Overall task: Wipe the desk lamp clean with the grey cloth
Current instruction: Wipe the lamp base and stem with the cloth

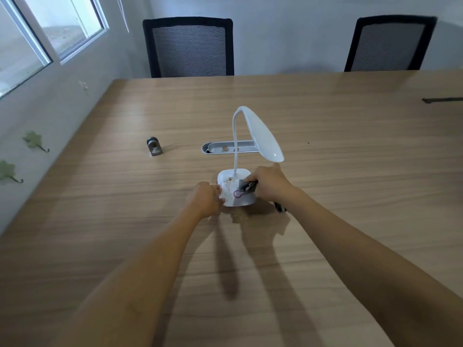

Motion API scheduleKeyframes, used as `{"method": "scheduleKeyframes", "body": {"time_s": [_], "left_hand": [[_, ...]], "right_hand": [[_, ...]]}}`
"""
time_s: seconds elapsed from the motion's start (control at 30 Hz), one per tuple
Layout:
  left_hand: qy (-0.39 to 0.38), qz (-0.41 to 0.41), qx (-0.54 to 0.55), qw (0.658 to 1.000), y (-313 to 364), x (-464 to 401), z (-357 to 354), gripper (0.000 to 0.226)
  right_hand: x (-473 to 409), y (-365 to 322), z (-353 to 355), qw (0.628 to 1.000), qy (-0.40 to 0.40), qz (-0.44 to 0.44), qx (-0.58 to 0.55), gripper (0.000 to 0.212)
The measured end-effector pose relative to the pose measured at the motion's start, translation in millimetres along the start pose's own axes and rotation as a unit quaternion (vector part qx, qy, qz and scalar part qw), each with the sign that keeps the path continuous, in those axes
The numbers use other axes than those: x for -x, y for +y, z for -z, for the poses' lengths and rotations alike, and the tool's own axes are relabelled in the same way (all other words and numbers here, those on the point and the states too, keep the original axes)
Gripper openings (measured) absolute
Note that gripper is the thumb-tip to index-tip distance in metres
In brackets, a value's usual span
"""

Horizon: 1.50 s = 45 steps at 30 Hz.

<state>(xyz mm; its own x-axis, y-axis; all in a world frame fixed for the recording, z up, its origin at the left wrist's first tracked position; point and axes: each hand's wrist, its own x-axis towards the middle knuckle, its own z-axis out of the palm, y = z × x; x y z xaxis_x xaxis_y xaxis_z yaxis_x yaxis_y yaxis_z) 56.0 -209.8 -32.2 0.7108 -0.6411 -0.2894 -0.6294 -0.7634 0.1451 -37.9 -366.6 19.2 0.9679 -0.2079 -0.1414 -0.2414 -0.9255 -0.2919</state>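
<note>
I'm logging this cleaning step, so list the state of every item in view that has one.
Desk lamp: upright, unlit, neck bent over; base scattered with crumbs.
Grey cloth: bunched, pressed on the base.
Right hand: gripping the cloth.
Left hand: steadying the base's left edge.
Cable tray: open, small bits inside.
Window: looks shut.
Chairs: empty, pushed in.

This is looking like an office meeting room. A long wood-grain bench is filling most of the view, with a cable tray sitting recessed in its middle. Two black mesh-backed office chairs are standing at its far edge against a plain pale wall. A sliding aluminium-framed window is letting daylight in on the left.
</note>
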Motion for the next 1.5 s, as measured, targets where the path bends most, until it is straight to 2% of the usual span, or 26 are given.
{"method": "scheduleKeyframes", "body": {"time_s": [0.3, 0.43, 0.53, 0.63, 0.67, 0.8, 0.9, 1.0, 1.1, 1.2, 1.33, 1.5], "left_hand": [[0.01, -0.002, 0.006, 1.0, 0, 0, 1, 0.047], [0.014, -0.008, 0.009, 1.0, 2, 3, 2, 0.047], [0.014, -0.017, 0.046, 0.999, 3, 11, 4, 0.046], [0.052, -0.006, 0.162, 0.985, -1, 20, 9, 0.054], [0.044, 0.003, 0.203, 0.978, -2, 24, 13, 0.057], [-0.077, -0.005, 0.298, 0.952, -1, 40, 27, 0.071], [-0.104, -0.005, 0.342, 0.934, 5, 50, 33, 0.071], [-0.117, -0.004, 0.391, 0.913, 5, 55, 31, 0.062], [-0.11, 0.018, 0.435, 0.894, 4, 61, 30, 0.035], [-0.097, 0.041, 0.462, 0.88, -2, 64, 28, 0.01], [-0.105, 0.053, 0.474, 0.873, -10, 70, 30, 0.016], [-0.11, 0.082, 0.521, 0.842, -16, 82, 38, 0.019]], "right_hand": [[23, 10, -21, 0.994, -0.107, 0.02, 0.016, 0.055], [38, 20, 1, 0.996, -0.016, 0.023, -0.085, 0.051], [46, 26, 14, 0.979, 0.033, -0.01, -0.199, 0.048], [51, 32, 18, 0.95, 0.077, -0.049, -0.299, 0.04], [52, 32, 19, 0.939, 0.089, -0.06, -0.327, 0.039], [60, 25, 23, 0.882, 0.087, -0.074, -0.457, 0.041], [62, 15, 16, 0.82, 0.056, -0.099, -0.562, 0.037], [63, 6, 6, 0.749, 0.033, -0.138, -0.647, 0.04], [66, -2, -1, 0.699, 0.013, -0.163, -0.696, 0.04], [67, -7, -8, 0.676, -0.014, -0.166, -0.718, 0.04], [65, -12, -17, 0.659, -0.049, -0.151, -0.735, 0.03], [57, -24, -27, 0.632, -0.064, -0.132, -0.761, 0.028]]}}
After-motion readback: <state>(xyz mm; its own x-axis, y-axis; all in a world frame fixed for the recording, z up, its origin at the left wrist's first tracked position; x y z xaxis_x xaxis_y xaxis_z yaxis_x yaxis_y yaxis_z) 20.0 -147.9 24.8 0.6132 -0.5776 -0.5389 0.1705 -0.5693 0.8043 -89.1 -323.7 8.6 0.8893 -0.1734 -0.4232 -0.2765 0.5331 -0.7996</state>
